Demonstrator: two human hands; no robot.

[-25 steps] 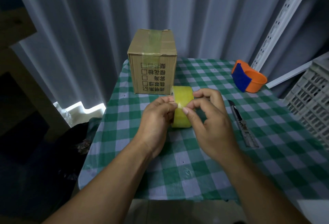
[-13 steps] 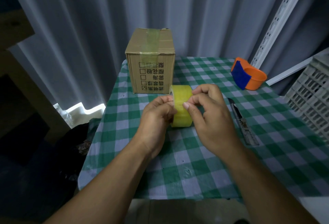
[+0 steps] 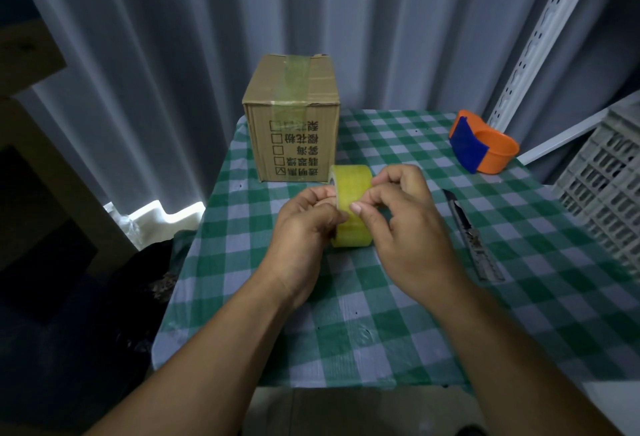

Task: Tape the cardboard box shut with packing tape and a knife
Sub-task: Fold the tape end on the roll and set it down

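A brown cardboard box [image 3: 291, 123] with printed characters is standing upright at the far edge of the checked worktop [image 3: 381, 331], a tape strip running over its closed top. A yellowish packing tape roll [image 3: 350, 203] is standing on edge just before it. A slim knife [image 3: 472, 238] is lying flat to the right, well apart
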